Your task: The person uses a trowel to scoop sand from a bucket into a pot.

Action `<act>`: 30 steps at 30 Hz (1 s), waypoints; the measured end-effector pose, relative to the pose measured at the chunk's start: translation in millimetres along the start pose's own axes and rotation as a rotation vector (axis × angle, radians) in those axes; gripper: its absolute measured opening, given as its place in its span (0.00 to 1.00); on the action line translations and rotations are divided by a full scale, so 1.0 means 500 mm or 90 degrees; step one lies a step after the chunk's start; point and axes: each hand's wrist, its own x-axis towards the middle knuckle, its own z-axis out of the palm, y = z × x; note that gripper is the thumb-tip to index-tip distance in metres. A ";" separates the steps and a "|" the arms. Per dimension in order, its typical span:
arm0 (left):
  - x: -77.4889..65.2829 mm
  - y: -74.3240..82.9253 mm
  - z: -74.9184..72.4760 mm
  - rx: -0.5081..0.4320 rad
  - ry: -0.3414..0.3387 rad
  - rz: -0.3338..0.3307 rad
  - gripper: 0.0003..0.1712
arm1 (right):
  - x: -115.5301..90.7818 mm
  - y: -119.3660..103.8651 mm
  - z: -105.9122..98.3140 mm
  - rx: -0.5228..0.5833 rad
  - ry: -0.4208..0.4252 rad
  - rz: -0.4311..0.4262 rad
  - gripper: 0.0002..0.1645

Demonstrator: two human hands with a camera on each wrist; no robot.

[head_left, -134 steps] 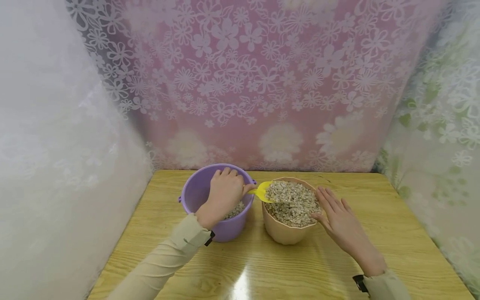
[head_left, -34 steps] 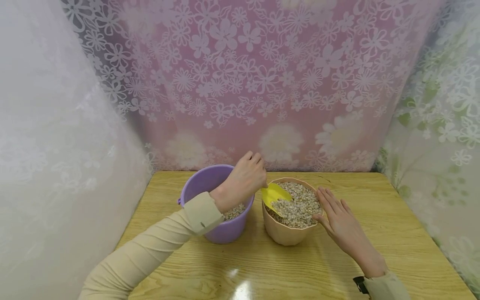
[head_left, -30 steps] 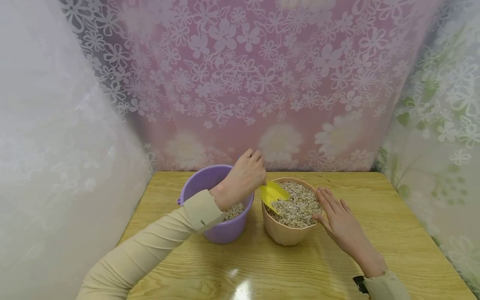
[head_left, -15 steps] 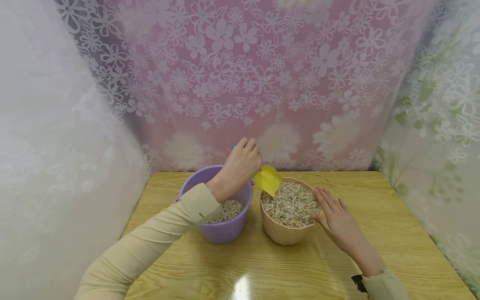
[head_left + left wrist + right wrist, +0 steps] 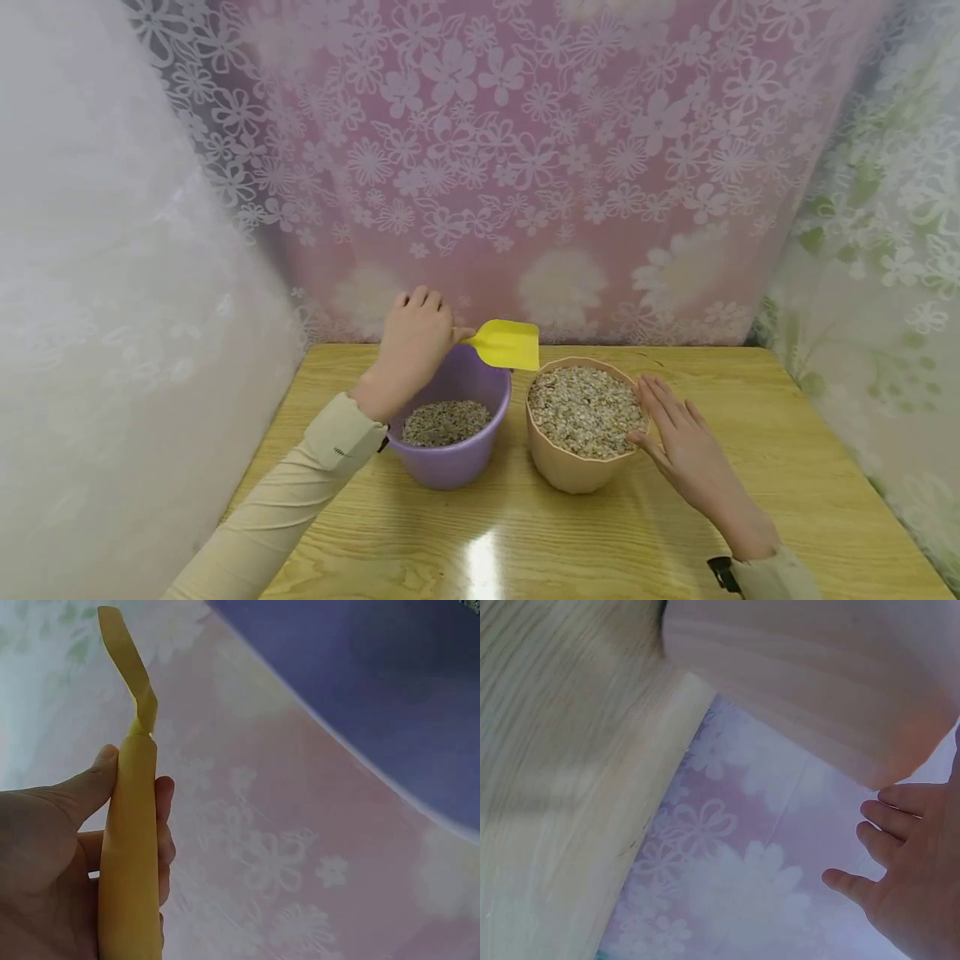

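Observation:
My left hand (image 5: 411,350) grips a yellow toy shovel (image 5: 508,344) by its handle, over the back of the purple bucket (image 5: 450,467). The blade points right, level with the gap between the containers, with no grains visible on it. In the left wrist view, thumb and fingers wrap the shovel's thick handle (image 5: 131,847). Coarse pale grains (image 5: 446,422) lie low in the bucket. More grains (image 5: 585,412) fill the peach faceted pot (image 5: 573,475) nearly to its rim. My right hand (image 5: 686,446) rests with extended fingers against that pot's right side.
Both containers stand side by side on a wood-grain table (image 5: 585,542), a narrow gap between them. A pink flowered curtain (image 5: 487,192) hangs behind the table's back edge. Pale sheets hang on the left (image 5: 112,292) and right (image 5: 885,250).
The shovel, loaded over the pot earlier, tipped its grains there, then rose and moved left with my left hand over the bucket. My right hand has stayed at the pot.

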 end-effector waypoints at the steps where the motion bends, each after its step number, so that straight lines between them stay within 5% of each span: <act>1: -0.011 -0.010 0.001 -0.003 0.005 -0.015 0.28 | 0.002 -0.004 0.000 -0.005 0.005 -0.008 0.48; 8: -0.073 -0.062 0.002 0.001 -0.038 -0.077 0.28 | 0.042 -0.071 0.003 -0.018 0.032 -0.086 0.48; 13: -0.092 -0.080 0.017 0.095 -0.108 -0.071 0.30 | 0.091 -0.139 0.025 -0.014 0.051 -0.144 0.47; 21: -0.101 -0.056 0.076 0.263 -0.204 0.053 0.28 | 0.153 -0.233 0.076 0.012 -0.016 -0.162 0.51; 30: -0.096 -0.027 0.126 0.402 -0.312 0.185 0.15 | 0.179 -0.266 0.114 0.016 -0.078 -0.128 0.50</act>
